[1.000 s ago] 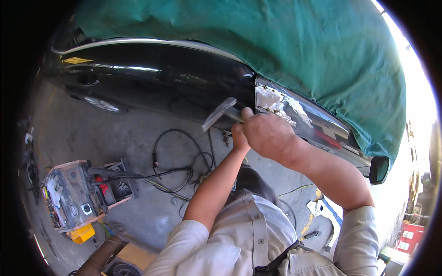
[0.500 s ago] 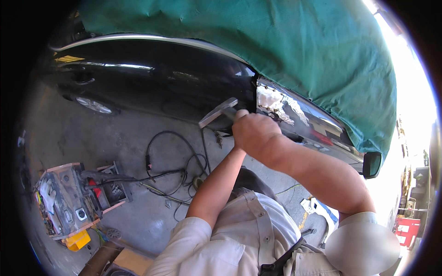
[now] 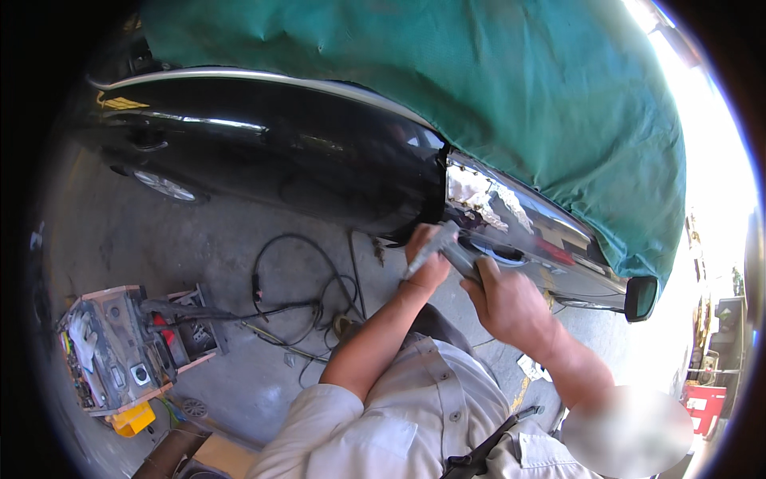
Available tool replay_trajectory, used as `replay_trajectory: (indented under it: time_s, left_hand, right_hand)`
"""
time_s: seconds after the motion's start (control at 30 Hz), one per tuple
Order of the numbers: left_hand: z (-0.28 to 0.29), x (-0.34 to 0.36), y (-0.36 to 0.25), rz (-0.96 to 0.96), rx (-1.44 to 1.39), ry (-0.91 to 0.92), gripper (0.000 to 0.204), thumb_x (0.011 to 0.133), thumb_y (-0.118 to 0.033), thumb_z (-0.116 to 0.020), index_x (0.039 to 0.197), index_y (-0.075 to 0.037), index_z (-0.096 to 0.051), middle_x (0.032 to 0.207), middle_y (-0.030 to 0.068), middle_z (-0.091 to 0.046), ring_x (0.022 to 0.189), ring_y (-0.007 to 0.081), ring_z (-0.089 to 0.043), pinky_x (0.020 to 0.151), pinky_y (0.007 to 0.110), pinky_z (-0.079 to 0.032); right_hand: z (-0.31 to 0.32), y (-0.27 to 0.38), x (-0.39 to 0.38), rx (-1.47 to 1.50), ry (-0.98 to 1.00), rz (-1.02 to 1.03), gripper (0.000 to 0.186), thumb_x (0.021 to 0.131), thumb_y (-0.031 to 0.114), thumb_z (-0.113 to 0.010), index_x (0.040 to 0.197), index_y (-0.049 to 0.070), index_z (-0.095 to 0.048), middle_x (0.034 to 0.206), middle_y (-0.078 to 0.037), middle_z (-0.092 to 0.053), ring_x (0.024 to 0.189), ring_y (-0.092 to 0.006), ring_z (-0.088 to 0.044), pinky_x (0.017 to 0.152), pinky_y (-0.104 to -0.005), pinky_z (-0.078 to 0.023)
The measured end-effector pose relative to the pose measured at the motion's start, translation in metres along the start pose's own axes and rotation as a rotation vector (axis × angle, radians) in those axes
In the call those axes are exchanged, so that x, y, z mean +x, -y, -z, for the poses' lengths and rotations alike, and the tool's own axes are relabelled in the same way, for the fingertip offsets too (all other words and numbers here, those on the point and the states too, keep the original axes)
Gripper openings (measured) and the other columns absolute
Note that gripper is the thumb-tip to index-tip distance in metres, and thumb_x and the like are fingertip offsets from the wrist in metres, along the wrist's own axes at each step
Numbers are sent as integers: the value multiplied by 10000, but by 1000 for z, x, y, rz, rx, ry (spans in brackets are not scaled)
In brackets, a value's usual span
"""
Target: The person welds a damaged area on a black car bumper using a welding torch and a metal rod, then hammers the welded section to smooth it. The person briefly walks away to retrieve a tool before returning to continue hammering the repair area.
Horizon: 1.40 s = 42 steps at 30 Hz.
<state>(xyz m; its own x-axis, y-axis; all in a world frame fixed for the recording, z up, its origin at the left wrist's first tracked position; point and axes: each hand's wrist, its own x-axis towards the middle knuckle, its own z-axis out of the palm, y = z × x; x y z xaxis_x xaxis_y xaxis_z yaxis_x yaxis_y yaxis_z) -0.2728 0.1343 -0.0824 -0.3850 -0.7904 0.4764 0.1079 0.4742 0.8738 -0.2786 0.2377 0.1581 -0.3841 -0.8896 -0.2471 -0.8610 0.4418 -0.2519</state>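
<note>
A hammer is in my right hand, its fingers wrapped round the handle. Its long, narrow head, a little blurred, crosses in front of my left hand. That hand is closed close to the black car's side, near the gap between two panels; the hammer hides part of its fingers, and what they hold cannot be made out. Just beyond both hands, a bare, shiny metal patch shows on the car's panel, with small dark marks along it. Right of the hammer sits a door handle.
A green cover drapes over the car's top, and a side mirror juts out at right. Black cables loop over the floor toward a tool cart at left. A yellow bin hangs on the cart.
My right hand has swung down and right with the hammer, away from in front of my left hand. The left hand, hidden before, now shows beside the car.
</note>
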Motion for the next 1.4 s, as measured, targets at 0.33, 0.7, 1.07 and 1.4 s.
replay_trajectory:
  time_s: [0.33,0.7,1.07,1.4]
  left_hand:
    - [-88,35,13,-111,-31,244,374,853,-214,-702,536,-63,-573,597,178,-602,557,394,-616,513,497,-471]
    - [-28,30,-1,11,68,460,367,927,-285,-719,690,-15,-648,698,186,-638,653,399,-626,588,471,-471]
    - [65,239,-23,-192,668,441,463,792,-535,-817,739,-79,-753,731,119,-721,719,332,-707,666,438,-552]
    - [55,267,4,-573,713,112,590,707,-657,-825,548,-107,-682,497,39,-594,460,277,-593,491,355,-493]
  right_hand:
    - [-33,-85,-103,304,-248,-417,239,1039,199,-594,1098,-30,-563,684,-255,-604,630,-484,-612,555,-500,-453]
    - [-67,-67,-107,424,-191,-327,334,1017,277,-643,1125,-35,-594,705,-241,-620,660,-450,-645,593,-444,-495]
    - [-75,-94,-90,540,-208,-236,342,1030,299,-622,1158,-16,-598,712,-217,-613,653,-424,-637,595,-435,-492]
    - [-51,-97,21,410,-177,-198,314,1050,327,-567,1124,22,-580,786,-268,-650,785,-509,-632,659,-544,-479]
